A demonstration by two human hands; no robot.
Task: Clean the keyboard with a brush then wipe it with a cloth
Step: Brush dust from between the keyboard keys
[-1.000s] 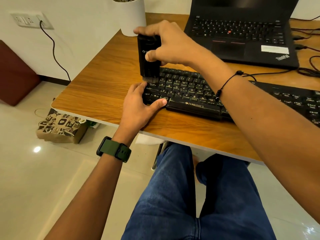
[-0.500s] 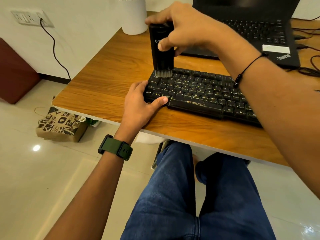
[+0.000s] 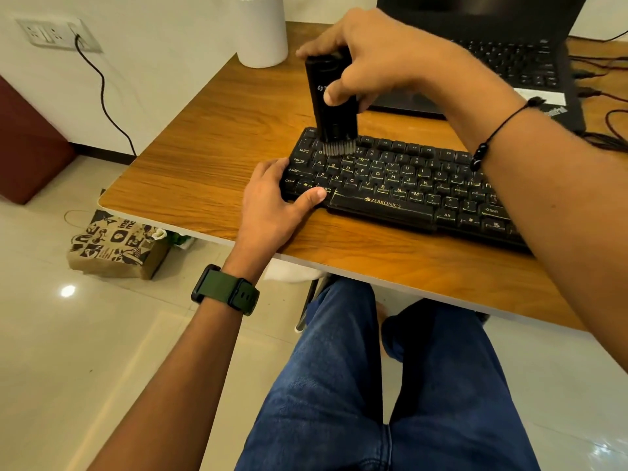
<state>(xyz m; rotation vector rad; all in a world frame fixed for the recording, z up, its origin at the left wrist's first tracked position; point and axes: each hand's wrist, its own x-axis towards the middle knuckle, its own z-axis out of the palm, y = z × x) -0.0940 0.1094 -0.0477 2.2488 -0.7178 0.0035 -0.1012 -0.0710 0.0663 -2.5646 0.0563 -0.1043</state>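
Observation:
A black Zebronics keyboard [image 3: 390, 185] lies on the wooden desk [image 3: 210, 147]. My right hand [image 3: 377, 59] grips an upright black brush [image 3: 329, 107], thumb on its front face. Its grey bristles touch the keys near the keyboard's upper left corner. My left hand [image 3: 275, 202] holds the keyboard's left end, fingers along the side and thumb on the front edge by the bottom-left keys. No cloth is in view.
An open black laptop [image 3: 516, 56] sits behind the keyboard, with cables [image 3: 605, 113] at the right. A white pot [image 3: 261, 32] stands at the desk's back left. On the floor lies a printed paper bag [image 3: 115, 246]. A wall socket [image 3: 51, 34] has a cord plugged in.
The brush moved from the keyboard's left edge rightward and up to the top-left rows. My left hand kept its hold on the keyboard's left end.

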